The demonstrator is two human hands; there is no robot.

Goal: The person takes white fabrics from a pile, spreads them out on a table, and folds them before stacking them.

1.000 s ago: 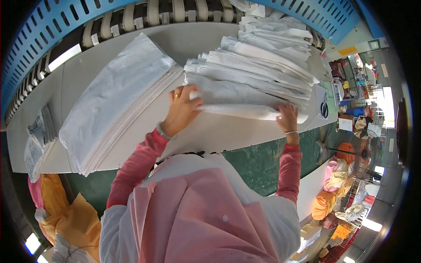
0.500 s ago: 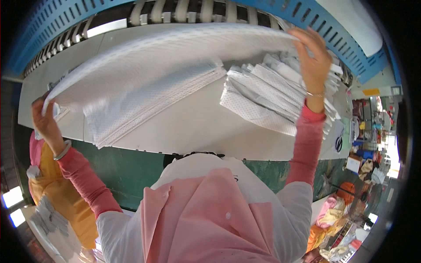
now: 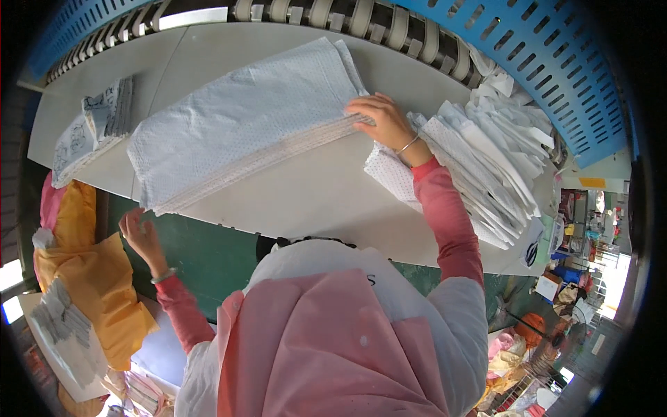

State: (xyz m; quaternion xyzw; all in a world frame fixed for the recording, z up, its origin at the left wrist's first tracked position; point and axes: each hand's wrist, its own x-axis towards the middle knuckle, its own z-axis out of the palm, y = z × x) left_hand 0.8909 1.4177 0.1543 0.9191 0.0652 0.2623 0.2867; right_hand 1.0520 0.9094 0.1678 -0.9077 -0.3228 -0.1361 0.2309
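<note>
A long stack of white dotted fabric pieces point(image 3: 243, 118) lies diagonally on the pale table point(image 3: 292, 194). At its right end, my right hand point(image 3: 382, 121) has its fingers closed on the top corner and edge. My left hand point(image 3: 141, 236) is off the table edge, just below the stack's lower left corner, with bent fingers apart and nothing in them. A smaller folded stack of white printed fabric point(image 3: 94, 128) lies at the left. Many loose, overlapping white fabric strips point(image 3: 479, 163) are spread on the right of the table, partly behind my right arm.
A slotted blue plastic panel point(image 3: 528, 62) and a row of straps on a roller point(image 3: 319, 14) border the far edge. Orange cloth point(image 3: 97, 292) hangs at lower left. A fan point(image 3: 552, 337), shelves and piled coloured fabrics are at the right.
The large piece that both hands held spread in the air now lies on the left stack. My left hand let go and moved down; my right hand moved left and lower, onto the stack.
</note>
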